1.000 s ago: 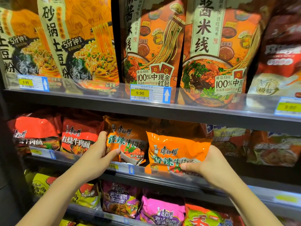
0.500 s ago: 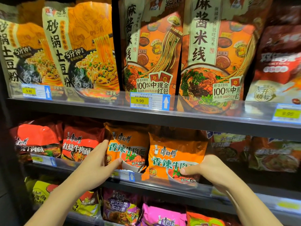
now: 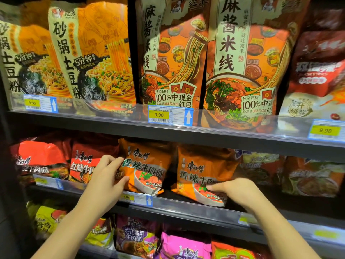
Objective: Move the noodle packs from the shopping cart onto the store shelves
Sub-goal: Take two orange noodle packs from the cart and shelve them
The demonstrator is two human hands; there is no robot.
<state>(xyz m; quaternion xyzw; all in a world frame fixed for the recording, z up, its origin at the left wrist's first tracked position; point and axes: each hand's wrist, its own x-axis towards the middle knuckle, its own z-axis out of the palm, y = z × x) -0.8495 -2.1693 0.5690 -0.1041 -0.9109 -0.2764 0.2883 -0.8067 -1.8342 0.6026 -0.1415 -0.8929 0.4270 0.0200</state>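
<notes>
Left hand (image 3: 104, 176) pinches left orange pack (image 3: 147, 169); right hand (image 3: 233, 191) grips right orange pack (image 3: 201, 176). Risk: upright packs tip forward over shelf lip (image 3: 186, 206) once released.

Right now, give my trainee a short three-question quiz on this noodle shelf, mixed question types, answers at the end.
1. True or false: the left hand grips the left orange plastic noodle pack.
2. The right hand touches which pack? A: pink, B: right orange plastic noodle pack, C: yellow.
3. Fill in: the yellow price tag on the upper dark shelf rail reads ____.

Key: 1 true; 2 B; 3 9.90.
</notes>
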